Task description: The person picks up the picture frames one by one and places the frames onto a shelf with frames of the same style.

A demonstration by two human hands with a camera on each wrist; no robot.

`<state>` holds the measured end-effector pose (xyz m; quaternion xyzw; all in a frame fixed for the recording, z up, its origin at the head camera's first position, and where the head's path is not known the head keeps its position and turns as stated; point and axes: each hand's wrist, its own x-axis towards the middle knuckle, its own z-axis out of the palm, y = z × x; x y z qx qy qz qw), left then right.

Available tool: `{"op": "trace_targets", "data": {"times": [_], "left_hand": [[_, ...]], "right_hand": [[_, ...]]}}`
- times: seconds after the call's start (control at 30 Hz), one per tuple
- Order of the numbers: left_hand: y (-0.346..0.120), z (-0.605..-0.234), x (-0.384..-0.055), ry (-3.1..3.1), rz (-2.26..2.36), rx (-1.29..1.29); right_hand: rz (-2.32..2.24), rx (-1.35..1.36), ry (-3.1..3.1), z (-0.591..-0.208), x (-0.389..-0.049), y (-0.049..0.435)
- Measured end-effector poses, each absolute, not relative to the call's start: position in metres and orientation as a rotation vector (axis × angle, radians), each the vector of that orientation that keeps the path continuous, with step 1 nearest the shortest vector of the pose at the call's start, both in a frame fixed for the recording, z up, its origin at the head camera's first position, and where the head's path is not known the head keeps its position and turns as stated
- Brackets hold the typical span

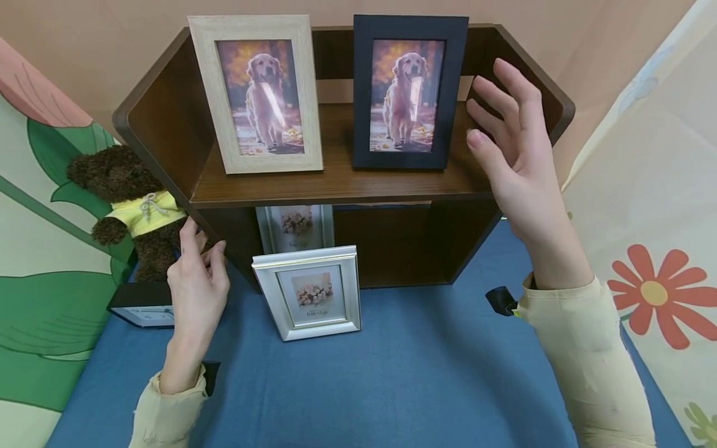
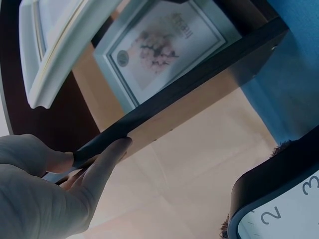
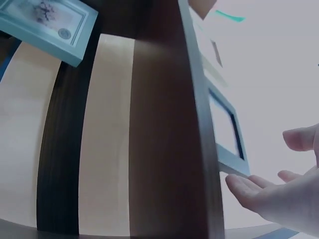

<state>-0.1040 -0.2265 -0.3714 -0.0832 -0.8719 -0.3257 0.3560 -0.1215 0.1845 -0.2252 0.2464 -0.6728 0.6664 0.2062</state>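
Observation:
A dark brown wooden shelf [image 1: 342,188] stands in the middle of the head view. My left hand [image 1: 198,283] grips the front edge of its left side panel [image 2: 184,84], thumb on one face and fingers on the other. With fingers spread and slightly bent, my right hand [image 1: 529,155] is raised at the shelf's upper right, holding nothing. Just left of it stands a dark blue photo frame [image 1: 407,99] with a dog picture. A cream photo frame [image 1: 260,102] with the same picture stands on the upper shelf's left.
A silver frame [image 1: 313,292] stands on the blue cloth [image 1: 370,386] before the shelf; a similar frame [image 1: 297,227] stands inside the lower compartment. At the left, a brown teddy bear [image 1: 148,211] in yellow is behind a black clock [image 1: 142,305]. A flowered panel [image 1: 650,249] borders the right.

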Motion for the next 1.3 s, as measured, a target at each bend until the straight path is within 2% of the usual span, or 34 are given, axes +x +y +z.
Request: {"op": "trace_targets", "data": {"times": [0.5,0.83,1.3], "left_hand": [[-0.23,-0.373,-0.102,-2.244,-0.883,-0.195],[-0.229,-0.372,-0.103,-2.244,-0.879,-0.202],[-0.227,-0.372,-0.105,-2.23,-0.866,-0.217]], "right_hand": [[1.716,0.893,-1.914,-0.258,-0.085,0.175],[1.64,0.973,-1.944,-0.293,-0.064,0.17],[1.54,1.063,-2.078,-0.35,-0.063,0.161]]}}
